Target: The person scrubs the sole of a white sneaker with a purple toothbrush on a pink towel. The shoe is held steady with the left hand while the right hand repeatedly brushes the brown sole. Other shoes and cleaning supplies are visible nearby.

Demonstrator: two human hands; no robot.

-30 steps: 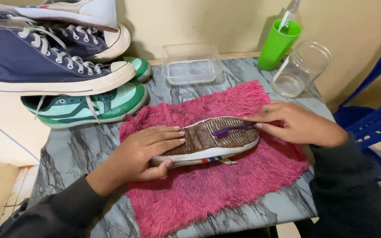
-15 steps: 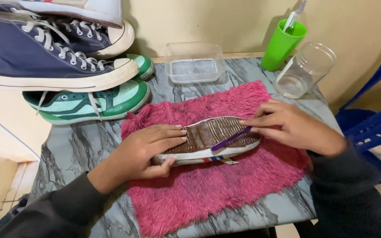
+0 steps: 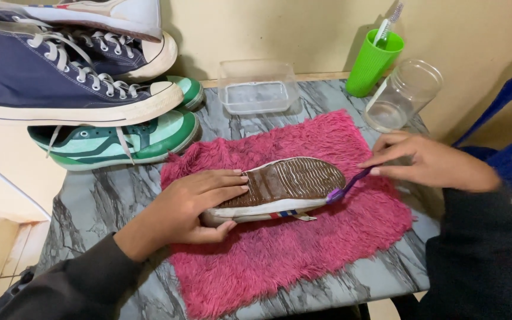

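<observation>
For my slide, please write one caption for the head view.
Left hand steadies an upturned shoe on a pink rug; right hand holds a purple toothbrush.

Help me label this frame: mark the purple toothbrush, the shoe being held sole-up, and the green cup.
purple toothbrush (image 3: 344, 189), head view, on the handle near the bristle end.
shoe (image 3: 294, 178), head view, on the brown ribbed sole.
green cup (image 3: 371, 68), head view, on its outer wall.
</observation>
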